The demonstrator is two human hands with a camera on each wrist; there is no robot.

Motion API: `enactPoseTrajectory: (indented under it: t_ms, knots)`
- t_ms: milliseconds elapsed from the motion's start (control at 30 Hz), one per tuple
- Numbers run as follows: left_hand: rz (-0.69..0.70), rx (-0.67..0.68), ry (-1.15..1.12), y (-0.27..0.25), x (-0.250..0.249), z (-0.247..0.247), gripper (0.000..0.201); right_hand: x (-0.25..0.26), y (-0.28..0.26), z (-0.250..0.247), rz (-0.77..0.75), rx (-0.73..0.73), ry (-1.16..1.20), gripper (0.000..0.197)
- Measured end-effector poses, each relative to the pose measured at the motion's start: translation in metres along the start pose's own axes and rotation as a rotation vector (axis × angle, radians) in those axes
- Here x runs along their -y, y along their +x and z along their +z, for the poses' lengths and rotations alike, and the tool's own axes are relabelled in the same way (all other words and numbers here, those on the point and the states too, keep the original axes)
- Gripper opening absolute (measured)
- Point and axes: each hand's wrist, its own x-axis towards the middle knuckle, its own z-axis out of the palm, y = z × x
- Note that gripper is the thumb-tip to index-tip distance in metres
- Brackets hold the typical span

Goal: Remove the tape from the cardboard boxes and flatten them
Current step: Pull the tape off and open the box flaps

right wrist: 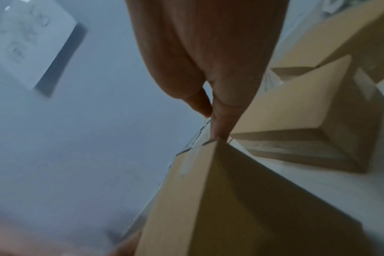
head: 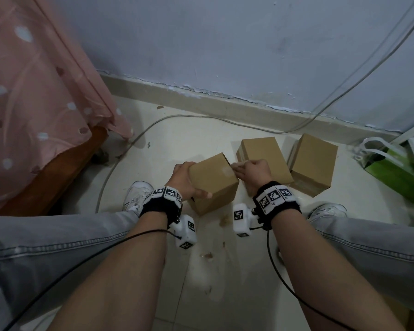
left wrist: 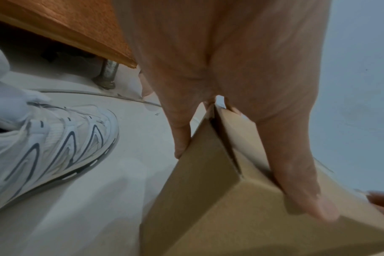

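A brown cardboard box (head: 213, 182) is held tilted above the floor between my knees. My left hand (head: 185, 180) grips its left side, thumb along the near face and fingers round the far side; the left wrist view shows that box (left wrist: 219, 199) with the thumb pressed on it. My right hand (head: 250, 172) pinches clear tape (head: 234, 166) at the box's upper right corner. In the right wrist view the fingertips (right wrist: 217, 121) meet at the corner of the box (right wrist: 208, 190). Two more boxes stand behind, one in the middle (head: 263, 156) and one to the right (head: 312, 161).
A bed with a pink spotted cover (head: 34, 91) and wooden frame fills the left. A grey cable (head: 153, 125) loops along the floor by the wall. A green and white bag (head: 392, 168) lies at the right. My white shoes (head: 138, 194) flank the box.
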Motion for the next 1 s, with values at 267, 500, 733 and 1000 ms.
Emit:
enactPoseTrajectory:
  t_ms: [267,500,733,1000]
  knots:
    - [0.040,0.007,0.131,0.003,-0.020,0.010,0.144,0.026,-0.007,0.029,-0.016,0.150,0.106,0.031]
    - [0.157,-0.143,0.207,0.009,-0.027,0.019,0.136,0.028,-0.013,0.027,-0.082,0.160,-0.083,0.018]
    - [-0.010,-0.020,0.213,0.001,0.013,0.013,0.113,0.038,0.004,-0.005,-0.077,-0.173,-0.110,0.019]
    - [-0.144,0.105,0.365,-0.004,0.034,0.012,0.118,0.056,0.014,-0.035,-0.203,-0.402,-0.024,0.022]
